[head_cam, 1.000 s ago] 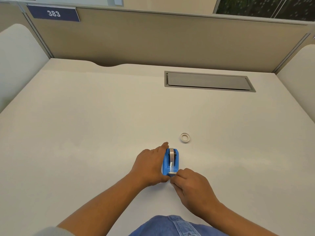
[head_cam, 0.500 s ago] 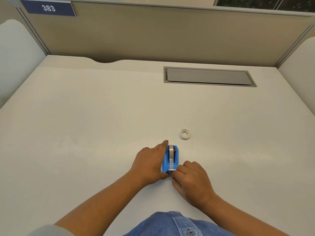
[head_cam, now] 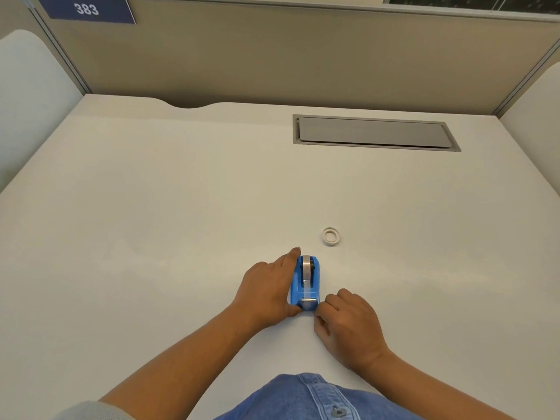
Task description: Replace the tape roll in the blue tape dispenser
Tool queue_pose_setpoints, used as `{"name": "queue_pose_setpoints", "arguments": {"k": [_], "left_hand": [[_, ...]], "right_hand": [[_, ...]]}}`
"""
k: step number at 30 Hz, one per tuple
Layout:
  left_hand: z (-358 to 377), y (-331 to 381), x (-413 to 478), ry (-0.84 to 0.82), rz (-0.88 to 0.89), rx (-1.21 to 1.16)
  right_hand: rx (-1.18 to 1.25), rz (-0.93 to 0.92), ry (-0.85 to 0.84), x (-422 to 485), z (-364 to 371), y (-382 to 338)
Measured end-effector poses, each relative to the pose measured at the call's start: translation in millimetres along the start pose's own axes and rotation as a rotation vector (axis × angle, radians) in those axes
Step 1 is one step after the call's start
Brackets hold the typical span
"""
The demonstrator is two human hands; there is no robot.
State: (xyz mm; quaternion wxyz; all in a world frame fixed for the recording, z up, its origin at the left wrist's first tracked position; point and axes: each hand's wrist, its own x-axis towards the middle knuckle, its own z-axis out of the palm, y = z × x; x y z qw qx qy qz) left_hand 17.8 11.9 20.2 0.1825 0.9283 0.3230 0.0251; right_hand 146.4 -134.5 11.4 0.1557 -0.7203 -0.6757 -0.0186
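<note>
The blue tape dispenser (head_cam: 306,283) stands on the white desk (head_cam: 151,237), its cutter end toward me. A clear tape roll (head_cam: 307,266) sits in it, and a strip runs down to the cutter. My left hand (head_cam: 266,291) presses against the dispenser's left side, fingers along it and thumb at the near end. My right hand (head_cam: 348,324) rests on the desk just right of the cutter end with curled fingers; its fingertips are by the tape end, and I cannot tell if they pinch it. A small white empty tape core (head_cam: 330,236) lies flat beyond the dispenser.
A grey cable hatch (head_cam: 374,132) is set into the desk at the back right. Beige partition walls (head_cam: 272,56) close the desk at the back and sides, with a "383" sign (head_cam: 86,9) top left. My denim shirt (head_cam: 306,398) shows at the bottom.
My right hand has slid slightly to the right, off the cutter's front, so the cutter end is now uncovered. The left hand and dispenser stay in place.
</note>
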Motion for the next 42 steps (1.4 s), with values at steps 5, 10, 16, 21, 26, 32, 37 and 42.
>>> {"name": "queue_pose_setpoints", "arguments": {"k": [5, 10, 16, 21, 26, 32, 37, 42], "left_hand": [[1, -1, 0, 0.011, 0.005, 0.004], [1, -1, 0, 0.004, 0.003, 0.006], [-1, 0, -1, 0.005, 0.001, -0.005], [-2, 1, -3, 0.007, 0.013, -0.027], [-3, 2, -2, -0.002, 0.007, -0.033], [-2, 2, -3, 0.004, 0.012, -0.042], [-1, 2, -4, -0.018, -0.008, -0.073], [-14, -1, -5, -0.079, 0.051, -0.202]], "right_hand": [[0.273, 0.441, -0.093, -6, -5, 6], [0.442, 0.445, -0.087, 7, -11, 4], [0.425, 0.466, -0.068, 17, -10, -4], [0.408, 0.470, -0.075, 17, -6, -3], [0.370, 0.440, -0.105, 16, -1, -2], [0.341, 0.403, -0.156, 19, 1, -2], [0.449, 0.418, -0.178, 22, 2, 2], [0.491, 0.375, -0.273, 18, -5, 17]]}}
